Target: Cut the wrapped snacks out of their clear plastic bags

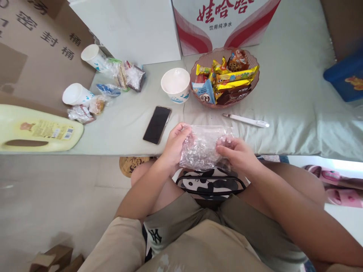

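Both hands hold a clear, crinkled plastic bag (202, 151) over the front edge of the cloth-covered surface. My left hand (178, 143) pinches its left side, thumb on top. On the bag's right side, my right hand (236, 151) has its thumb and fingers closed on the plastic. Whether anything lies inside the bag is hard to make out. Beyond it stand a white paper cup (176, 86) and a pink glass bowl (195, 96) filled with wrapped snacks (235, 77). A black phone (157, 124) lies left of the bag, and a white pen-like tool (246, 120) lies to the right.
At the left are two tipped paper cups (77, 94) with several small plastic packets (109, 90) and a pale yellow jug (42, 130). White boxes (127, 30) stand at the back. A blue container (347, 77) sits far right. A panda-print bag (210, 185) rests between my knees.
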The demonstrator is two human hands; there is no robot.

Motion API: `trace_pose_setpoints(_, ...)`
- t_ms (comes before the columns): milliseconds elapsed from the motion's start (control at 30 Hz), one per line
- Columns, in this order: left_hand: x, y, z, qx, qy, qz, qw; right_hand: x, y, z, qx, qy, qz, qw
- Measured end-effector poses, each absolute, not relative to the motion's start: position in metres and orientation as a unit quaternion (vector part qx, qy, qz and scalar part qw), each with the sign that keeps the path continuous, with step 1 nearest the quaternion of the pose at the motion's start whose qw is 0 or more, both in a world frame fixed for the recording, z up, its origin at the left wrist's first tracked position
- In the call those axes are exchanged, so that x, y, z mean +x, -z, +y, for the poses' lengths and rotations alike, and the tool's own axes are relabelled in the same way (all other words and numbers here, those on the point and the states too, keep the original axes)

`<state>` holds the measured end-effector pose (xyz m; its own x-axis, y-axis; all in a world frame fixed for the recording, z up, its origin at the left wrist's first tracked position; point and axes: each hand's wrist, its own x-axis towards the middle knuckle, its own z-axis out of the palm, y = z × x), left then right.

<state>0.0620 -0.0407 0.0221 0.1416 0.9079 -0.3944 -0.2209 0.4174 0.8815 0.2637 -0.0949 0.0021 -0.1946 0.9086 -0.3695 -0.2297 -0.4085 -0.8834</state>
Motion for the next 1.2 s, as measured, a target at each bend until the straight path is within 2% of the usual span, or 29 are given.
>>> trace_pose_setpoints(167, 0.055, -0.02, -0.044, 0.287, -0.296, 0.415, 0.811, 0.261, -0.001, -0.094, -0.476, -0.681, -0.293, 0.473)
trace_pose_setpoints(233, 0.057, -0.02, -0.046, 0.283, -0.276, 0.441, 0.806, 0.26, -0.002, -0.094, -0.478, -0.69, -0.276, 0.468)
trace_pose_setpoints(367, 0.06, -0.022, -0.043, 0.273, -0.311, 0.476, 0.776, 0.261, -0.008, -0.093, -0.506, -0.709, -0.326, 0.366)
trace_pose_setpoints(433, 0.06, -0.025, -0.041, 0.28, -0.313, 0.478, 0.772, 0.263, -0.011, -0.092, -0.519, -0.701, -0.342, 0.349)
trace_pose_setpoints(600, 0.057, -0.025, -0.039, 0.318, -0.266, 0.509, 0.754, 0.269, -0.015, -0.09, -0.534, -0.662, -0.352, 0.39)
trace_pose_setpoints(800, 0.053, -0.022, -0.041, 0.355, -0.265, 0.473, 0.762, 0.272, -0.018, -0.09, -0.496, -0.69, -0.399, 0.345)
trace_pose_setpoints(1000, 0.045, -0.023, -0.039, 0.354, -0.317, 0.409, 0.779, 0.274, -0.01, -0.094, -0.417, -0.704, -0.366, 0.443)
trace_pose_setpoints(1100, 0.044, -0.025, -0.038, 0.331, -0.364, 0.378, 0.784, 0.277, -0.011, -0.091, -0.42, -0.707, -0.342, 0.454)
trace_pose_setpoints(1200, 0.045, -0.025, -0.036, 0.35, -0.356, 0.376, 0.781, 0.277, -0.013, -0.086, -0.436, -0.688, -0.354, 0.461)
